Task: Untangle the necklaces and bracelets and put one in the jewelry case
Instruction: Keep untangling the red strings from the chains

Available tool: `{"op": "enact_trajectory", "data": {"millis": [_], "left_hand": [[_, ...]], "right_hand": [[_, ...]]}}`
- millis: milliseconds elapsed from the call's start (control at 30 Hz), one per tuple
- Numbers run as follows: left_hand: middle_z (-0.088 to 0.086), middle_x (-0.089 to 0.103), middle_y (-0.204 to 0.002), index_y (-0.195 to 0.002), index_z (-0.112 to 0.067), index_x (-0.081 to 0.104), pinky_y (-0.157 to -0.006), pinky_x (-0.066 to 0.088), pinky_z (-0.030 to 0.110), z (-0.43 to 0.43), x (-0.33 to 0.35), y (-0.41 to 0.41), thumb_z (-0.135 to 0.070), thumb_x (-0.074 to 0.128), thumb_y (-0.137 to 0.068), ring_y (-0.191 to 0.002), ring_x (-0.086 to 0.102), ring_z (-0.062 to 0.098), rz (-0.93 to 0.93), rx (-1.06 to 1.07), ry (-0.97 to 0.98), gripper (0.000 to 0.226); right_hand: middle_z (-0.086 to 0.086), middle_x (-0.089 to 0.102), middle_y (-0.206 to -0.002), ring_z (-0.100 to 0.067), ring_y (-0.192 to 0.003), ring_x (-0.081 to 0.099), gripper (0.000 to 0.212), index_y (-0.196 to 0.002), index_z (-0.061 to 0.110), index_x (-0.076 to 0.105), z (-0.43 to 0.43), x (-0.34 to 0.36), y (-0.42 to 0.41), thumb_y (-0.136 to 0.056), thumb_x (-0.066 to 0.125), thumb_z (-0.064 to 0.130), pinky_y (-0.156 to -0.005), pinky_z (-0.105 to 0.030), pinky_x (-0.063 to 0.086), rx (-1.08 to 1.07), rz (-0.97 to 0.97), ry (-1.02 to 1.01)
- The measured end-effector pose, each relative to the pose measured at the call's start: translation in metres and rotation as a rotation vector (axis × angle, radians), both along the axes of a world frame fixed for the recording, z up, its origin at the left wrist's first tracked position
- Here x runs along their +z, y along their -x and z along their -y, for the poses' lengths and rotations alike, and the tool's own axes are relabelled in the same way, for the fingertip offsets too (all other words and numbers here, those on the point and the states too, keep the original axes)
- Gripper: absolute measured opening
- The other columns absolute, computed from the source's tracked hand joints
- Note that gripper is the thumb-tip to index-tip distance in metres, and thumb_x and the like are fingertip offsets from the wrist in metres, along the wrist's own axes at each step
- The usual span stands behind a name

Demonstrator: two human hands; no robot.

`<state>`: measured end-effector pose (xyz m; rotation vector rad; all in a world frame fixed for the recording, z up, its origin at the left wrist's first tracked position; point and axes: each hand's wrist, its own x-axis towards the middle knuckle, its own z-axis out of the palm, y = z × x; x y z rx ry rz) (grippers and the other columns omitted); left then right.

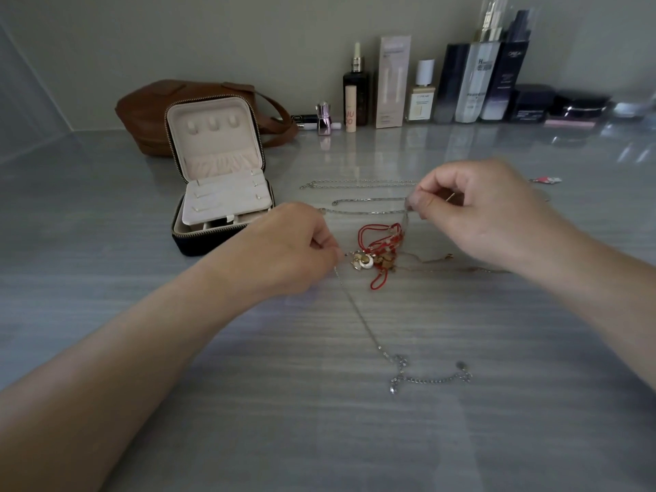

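Observation:
A tangle of red cord bracelets [381, 243] with gold and white charms [364, 261] lies mid-table. My left hand [294, 243] pinches a thin silver chain [358, 314] at the tangle's left side; the chain trails toward me and ends in a clasp section [426, 378]. My right hand [475, 211] pinches a strand lifted from the top of the tangle. Two more silver chains [358, 183] [365, 205] lie stretched out behind. The open jewelry case [220, 193], cream inside and dark outside, stands to the left.
A brown leather bag [149, 111] sits behind the case. Cosmetic bottles and boxes [394, 83] and dark jars [532, 103] line the back wall. A small red and white charm [545, 180] lies at the far right. A thin gold chain [443, 268] runs under my right hand.

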<state>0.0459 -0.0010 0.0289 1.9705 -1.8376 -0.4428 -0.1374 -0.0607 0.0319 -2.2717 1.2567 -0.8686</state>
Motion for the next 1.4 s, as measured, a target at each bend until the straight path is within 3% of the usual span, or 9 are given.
{"op": "enact_trajectory", "data": {"millis": [200, 533, 633, 733, 900, 967, 1133, 1267, 1400], "left_hand": [[0.002, 0.069, -0.084, -0.074, -0.021, 0.057, -0.065, 0.041, 0.026, -0.001, 0.007, 0.001, -0.018, 0.055, -0.091, -0.077, 0.056, 0.013, -0.481, 0.031, 0.007, 0.017], [-0.006, 0.06, -0.061, -0.072, -0.015, 0.05, -0.057, 0.041, 0.021, -0.005, 0.02, 0.003, -0.016, 0.048, -0.091, -0.062, 0.057, 0.009, -1.038, -0.116, 0.054, 0.018], [-0.006, 0.057, -0.06, -0.068, -0.016, 0.049, -0.057, 0.043, 0.02, -0.008, 0.024, 0.003, -0.023, 0.051, -0.078, -0.06, 0.058, 0.008, -1.106, -0.2, 0.035, 0.012], [-0.006, 0.056, -0.06, -0.069, -0.015, 0.05, -0.056, 0.047, 0.019, -0.009, 0.024, 0.003, -0.022, 0.051, -0.08, -0.059, 0.056, 0.008, -1.139, -0.292, 0.024, 0.012], [-0.009, 0.051, -0.056, -0.075, -0.017, 0.044, -0.056, 0.046, 0.02, -0.008, 0.032, -0.005, -0.022, 0.048, -0.079, -0.052, 0.049, 0.006, -1.243, -0.261, 0.101, 0.008], [-0.01, 0.05, -0.056, -0.074, -0.018, 0.043, -0.055, 0.046, 0.019, -0.008, 0.035, -0.008, -0.023, 0.048, -0.078, -0.05, 0.048, 0.005, -1.275, -0.219, 0.119, 0.008], [-0.006, 0.049, -0.056, -0.072, -0.016, 0.045, -0.05, 0.043, 0.019, -0.007, 0.03, -0.008, -0.015, 0.042, -0.094, -0.048, 0.044, 0.006, -1.141, -0.077, 0.056, 0.022], [0.0, 0.051, -0.059, -0.071, -0.011, 0.048, -0.043, 0.04, 0.02, -0.006, 0.023, -0.008, -0.011, 0.044, -0.096, -0.044, 0.04, 0.008, -0.819, 0.038, -0.07, 0.026], [-0.003, 0.057, -0.057, -0.075, -0.013, 0.057, -0.043, 0.038, 0.023, -0.006, 0.017, -0.015, -0.015, 0.054, -0.092, -0.045, 0.041, 0.008, -0.372, 0.053, -0.201, 0.017]], "right_hand": [[0.013, 0.059, -0.074, 0.002, -0.057, 0.052, 0.007, -0.087, 0.031, 0.065, 0.002, -0.004, 0.001, -0.081, 0.069, 0.033, -0.05, -0.012, 0.036, 0.043, -0.039, -0.076], [0.015, 0.054, -0.058, 0.005, -0.052, 0.049, 0.023, -0.063, 0.036, 0.058, -0.006, -0.007, -0.023, -0.079, 0.071, 0.025, -0.05, -0.009, 0.034, 0.153, 0.017, 0.013], [0.013, 0.053, -0.07, -0.003, -0.058, 0.047, 0.018, -0.078, 0.039, 0.06, -0.005, -0.004, -0.022, -0.074, 0.075, 0.03, -0.057, -0.018, 0.038, 0.224, 0.068, -0.045], [0.012, 0.054, -0.07, -0.004, -0.062, 0.049, 0.022, -0.07, 0.042, 0.058, -0.007, -0.005, -0.027, -0.075, 0.075, 0.029, -0.061, -0.02, 0.039, 0.259, 0.032, -0.044], [0.019, 0.059, -0.051, 0.005, -0.051, 0.05, 0.016, -0.067, 0.032, 0.066, 0.003, -0.004, -0.017, -0.078, 0.073, 0.024, -0.049, -0.006, 0.033, 0.132, 0.072, -0.071], [0.02, 0.065, -0.057, 0.004, -0.052, 0.052, 0.01, -0.07, 0.028, 0.07, 0.007, -0.002, -0.012, -0.077, 0.075, 0.023, -0.05, -0.005, 0.035, 0.105, 0.157, -0.135], [0.016, 0.07, -0.075, 0.007, -0.076, 0.06, 0.008, -0.078, 0.026, 0.073, 0.008, 0.009, -0.003, -0.071, 0.077, 0.028, -0.075, -0.011, 0.043, 0.064, 0.331, -0.267], [0.025, 0.067, -0.066, 0.016, -0.064, 0.057, 0.009, -0.076, 0.029, 0.072, 0.004, 0.016, 0.0, -0.068, 0.076, 0.031, -0.064, -0.006, 0.039, 0.073, 0.341, -0.289], [0.024, 0.069, -0.077, 0.014, -0.075, 0.062, 0.019, -0.074, 0.029, 0.072, 0.001, 0.019, 0.002, -0.058, 0.073, 0.039, -0.071, -0.009, 0.041, 0.091, 0.327, -0.292]]}}
